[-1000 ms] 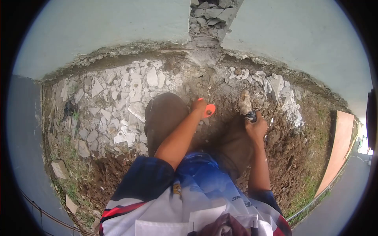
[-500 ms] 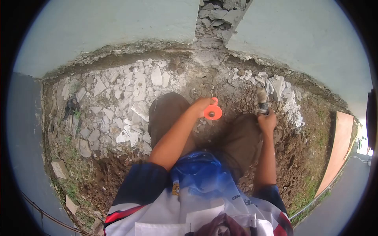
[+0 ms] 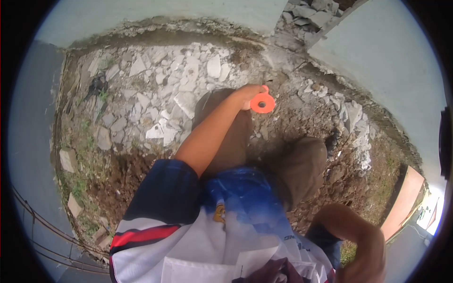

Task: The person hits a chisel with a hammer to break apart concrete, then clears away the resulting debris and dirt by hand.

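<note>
My left hand (image 3: pixel 247 97) is closed on an orange round guard (image 3: pixel 262 103) with a dark centre. It is held over the ground in front of my left knee, and whatever lies below the guard is hidden. My right forearm (image 3: pixel 370 245) is bent back at the lower right. My right hand is out of sight below the frame's edge, so what it holds does not show. Brown trousers cover both my knees (image 3: pixel 302 165).
Broken white and grey rubble (image 3: pixel 188 70) covers the ground at the left and front. Pale walls (image 3: pixel 377 61) rise ahead, with a gap full of broken pieces (image 3: pixel 306 14). A light board (image 3: pixel 403 203) leans at the right; thin rods (image 3: pixel 47 236) lie lower left.
My right hand has gone from beside my right knee, with its dark and pale object, back out of view. The camera view has turned, and my left hand still grips the orange guard.
</note>
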The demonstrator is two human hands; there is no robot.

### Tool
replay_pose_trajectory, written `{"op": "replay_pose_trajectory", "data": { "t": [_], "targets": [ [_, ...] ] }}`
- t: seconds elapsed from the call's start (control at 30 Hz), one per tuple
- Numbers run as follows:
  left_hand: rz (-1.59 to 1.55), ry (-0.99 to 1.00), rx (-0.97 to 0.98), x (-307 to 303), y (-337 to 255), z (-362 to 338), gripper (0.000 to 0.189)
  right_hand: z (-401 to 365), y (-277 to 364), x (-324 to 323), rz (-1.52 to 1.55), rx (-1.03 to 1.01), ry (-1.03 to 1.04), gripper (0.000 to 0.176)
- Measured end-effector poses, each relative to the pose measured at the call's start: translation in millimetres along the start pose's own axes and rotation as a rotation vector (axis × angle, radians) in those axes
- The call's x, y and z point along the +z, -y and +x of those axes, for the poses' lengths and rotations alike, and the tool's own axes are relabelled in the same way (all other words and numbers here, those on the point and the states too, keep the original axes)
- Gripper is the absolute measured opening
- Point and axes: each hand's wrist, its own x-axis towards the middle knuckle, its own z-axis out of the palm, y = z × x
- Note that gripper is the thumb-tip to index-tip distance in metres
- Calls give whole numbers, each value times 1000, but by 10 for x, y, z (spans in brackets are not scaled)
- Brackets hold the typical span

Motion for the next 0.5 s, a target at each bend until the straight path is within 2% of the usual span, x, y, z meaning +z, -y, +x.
{"op": "replay_pose_trajectory", "data": {
  "t": [0.03,0.1,0.17,0.27,0.5],
  "targets": [
    [0,56,-16,12,-29,-25,15,129,-71,-8,-44,85,105,40],
    [8,32,-17,10,-34,-29,15,201,-307,-30,-285,355,151,40],
    [27,-15,-22,46,-36,-86,15,193,-579,-46,-415,519,185,40],
    [30,-66,-1,53,-34,-69,15,175,-734,4,-451,560,191,41],
    [52,-46,-13,85,-26,-81,14,188,-792,37,-456,543,164,41]
  ]
}}
